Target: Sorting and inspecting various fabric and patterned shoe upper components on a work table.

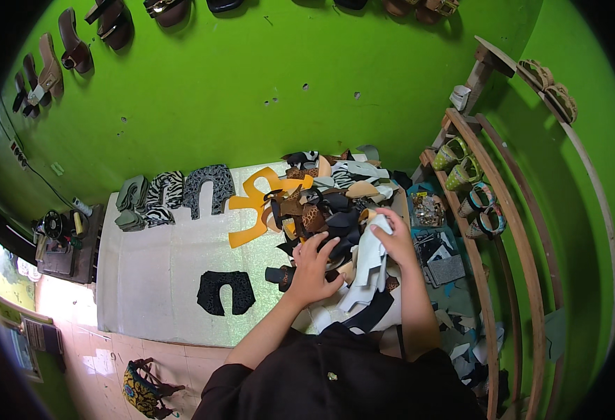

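My right hand (396, 240) grips a bundle of white, jagged-edged cut pieces (365, 267) at the right end of the table. Its thumb lies over the top of them. My left hand (313, 271) has its fingers spread over the near-left side of a heap of mixed scraps (313, 218), close to a dark rolled piece (279, 277). Black, brown, leopard-print, zebra-print and tan cut pieces make up the heap. Yellow cut-out pieces (248, 227) stick out at its left. Apart from it, a black patterned U-shaped piece (209, 294) lies flat.
Along the white table's (150, 280) far edge sit a grey patterned U-shaped stack (206, 183), zebra-print pieces (164, 192) and grey-green stacks (132, 194). A wooden rack (472, 262) with sandals (461, 175) stands right, beside scrap-filled bins (430, 210). A patterned bag (143, 388) is on the floor.
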